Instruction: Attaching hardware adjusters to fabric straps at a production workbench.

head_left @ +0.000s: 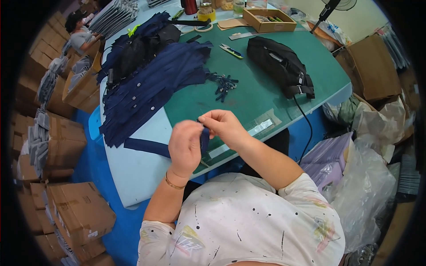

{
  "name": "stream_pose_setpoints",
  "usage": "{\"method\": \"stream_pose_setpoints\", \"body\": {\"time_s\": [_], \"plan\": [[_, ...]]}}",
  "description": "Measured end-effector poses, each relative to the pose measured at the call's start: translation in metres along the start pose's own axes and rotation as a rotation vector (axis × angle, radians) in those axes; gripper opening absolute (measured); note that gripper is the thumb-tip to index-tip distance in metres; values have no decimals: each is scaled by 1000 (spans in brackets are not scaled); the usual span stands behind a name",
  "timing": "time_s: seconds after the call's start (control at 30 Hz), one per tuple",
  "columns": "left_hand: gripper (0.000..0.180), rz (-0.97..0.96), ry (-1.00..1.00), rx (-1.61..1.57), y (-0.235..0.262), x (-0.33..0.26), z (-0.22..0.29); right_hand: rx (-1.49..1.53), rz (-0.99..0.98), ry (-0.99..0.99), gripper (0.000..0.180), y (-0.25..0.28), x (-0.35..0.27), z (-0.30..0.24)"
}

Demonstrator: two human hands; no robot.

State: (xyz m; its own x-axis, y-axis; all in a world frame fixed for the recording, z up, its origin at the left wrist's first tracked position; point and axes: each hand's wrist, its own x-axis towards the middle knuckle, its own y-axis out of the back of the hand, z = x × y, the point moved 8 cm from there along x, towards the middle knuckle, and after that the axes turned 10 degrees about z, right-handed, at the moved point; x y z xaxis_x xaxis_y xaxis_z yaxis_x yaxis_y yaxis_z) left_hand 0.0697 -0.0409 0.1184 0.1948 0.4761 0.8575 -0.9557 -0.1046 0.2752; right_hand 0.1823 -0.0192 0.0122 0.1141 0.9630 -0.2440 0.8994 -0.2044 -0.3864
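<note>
Over the green table [262, 88], both hands [206, 135] pinching a navy strap [204, 138], possibly a zipper.

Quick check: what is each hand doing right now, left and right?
Left hand: closed on the navy strap.
Right hand: fingers pinched shut on the same navy strap's top end.

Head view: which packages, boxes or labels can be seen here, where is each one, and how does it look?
Stacked cartons: floor at the left, brown cardboard, taped, small white labels.
Open wooden box: far table edge, shallow, rectangular, light brown, pens inside.
Large carton: right of the table, brown, tilted.
Clear plastic bags: floor at the right, crumpled, translucent.
Left hand and right hand: they hold a navy strap, no label visible.
</note>
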Motion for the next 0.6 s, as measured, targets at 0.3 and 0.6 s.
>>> {"method": "stream_pose_setpoints", "body": {"time_s": [0.3, 0.6], "plan": [[12, 63, 855, -524, -31, -10, -123, -1195, 523, 738, 15, 76, 115, -86], [14, -65, 940, -494, -60, -36, -158, -1591, 336, 489, 14, 71, 154, -79]]}}
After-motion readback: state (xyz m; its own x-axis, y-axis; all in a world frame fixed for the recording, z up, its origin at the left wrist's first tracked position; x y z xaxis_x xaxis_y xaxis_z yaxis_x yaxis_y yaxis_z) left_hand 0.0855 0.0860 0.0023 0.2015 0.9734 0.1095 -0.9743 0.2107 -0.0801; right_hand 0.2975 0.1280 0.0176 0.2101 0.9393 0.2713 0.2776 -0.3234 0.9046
